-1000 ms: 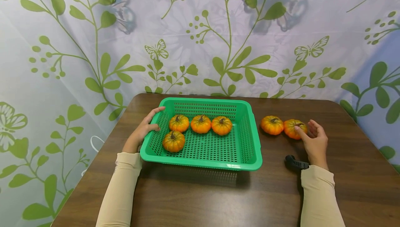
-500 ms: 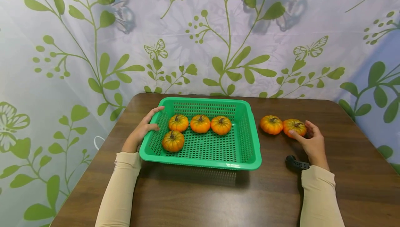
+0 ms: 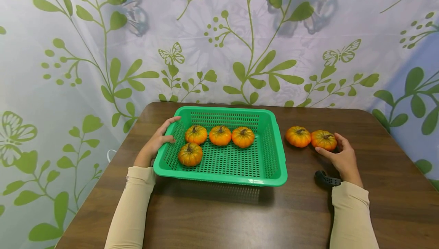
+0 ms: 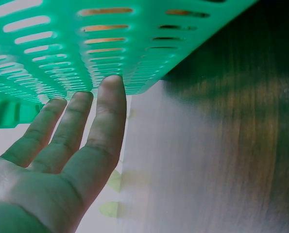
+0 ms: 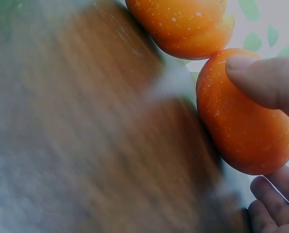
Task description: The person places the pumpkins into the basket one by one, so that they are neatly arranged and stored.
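Note:
A green plastic basket (image 3: 223,179) with slotted walls stands on the table, with several small orange pumpkins (image 3: 190,154) inside toward its left and back. My left hand (image 3: 154,142) holds the basket's left side, thumb over the rim. In the left wrist view its fingertips (image 4: 110,87) lie against the slotted outer wall. Right of the basket, two more pumpkins sit side by side. My right hand (image 3: 344,157) holds the right-hand pumpkin (image 3: 323,140), thumb at its front and fingers round its right side. The other pumpkin (image 3: 297,136) touches it in the right wrist view.
The brown wooden table (image 3: 212,218) ends at the back against a curtain (image 3: 219,43) printed with green leaves. A black device (image 3: 326,179) sits at my right wrist. A white cable (image 3: 110,155) shows beyond the table's left edge.
My right hand has moved slightly, its thumb going from the pumpkin's top to its front lower side, fingers closer round it. The left hand and basket stay put.

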A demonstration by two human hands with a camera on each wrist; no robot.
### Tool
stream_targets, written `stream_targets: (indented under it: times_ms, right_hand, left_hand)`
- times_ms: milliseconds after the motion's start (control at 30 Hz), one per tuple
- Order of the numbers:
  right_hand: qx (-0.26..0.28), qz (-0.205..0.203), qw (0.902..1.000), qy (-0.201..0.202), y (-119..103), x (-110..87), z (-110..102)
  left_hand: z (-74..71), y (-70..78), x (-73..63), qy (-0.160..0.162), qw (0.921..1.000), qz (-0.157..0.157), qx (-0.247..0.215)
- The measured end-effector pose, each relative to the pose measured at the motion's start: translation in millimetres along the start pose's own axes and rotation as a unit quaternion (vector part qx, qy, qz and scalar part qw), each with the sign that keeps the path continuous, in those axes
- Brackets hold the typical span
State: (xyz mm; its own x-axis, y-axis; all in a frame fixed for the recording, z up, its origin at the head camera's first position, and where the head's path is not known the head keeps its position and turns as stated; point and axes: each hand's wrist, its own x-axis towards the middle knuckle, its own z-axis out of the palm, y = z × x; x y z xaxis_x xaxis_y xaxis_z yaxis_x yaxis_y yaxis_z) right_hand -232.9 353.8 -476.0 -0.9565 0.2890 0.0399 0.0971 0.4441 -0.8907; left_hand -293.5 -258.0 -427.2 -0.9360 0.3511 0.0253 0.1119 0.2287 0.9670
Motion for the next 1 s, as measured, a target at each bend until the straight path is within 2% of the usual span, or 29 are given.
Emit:
stream_targets:
  times_ms: [200, 533, 1000]
  right_hand:
    - [-0.013, 0.005, 0.9999, 0.004, -1.0, -0.1, 0.3]
    - [-0.023, 0.01, 0.9995, 0.017, -0.3, -0.3, 0.3]
    - [-0.003, 0.008, 0.9995, 0.031, -10.0, -1.9, 1.3]
  left_hand:
    - [0.5, 0.9, -0.3, 0.003, 1.0, -0.001, 0.007]
    - [2.4, 2.5, -0.8, 0.0, 1.0, 0.0, -0.009]
    - [2.2, 2.3, -0.9, 0.001, 1.0, 0.005, 0.006]
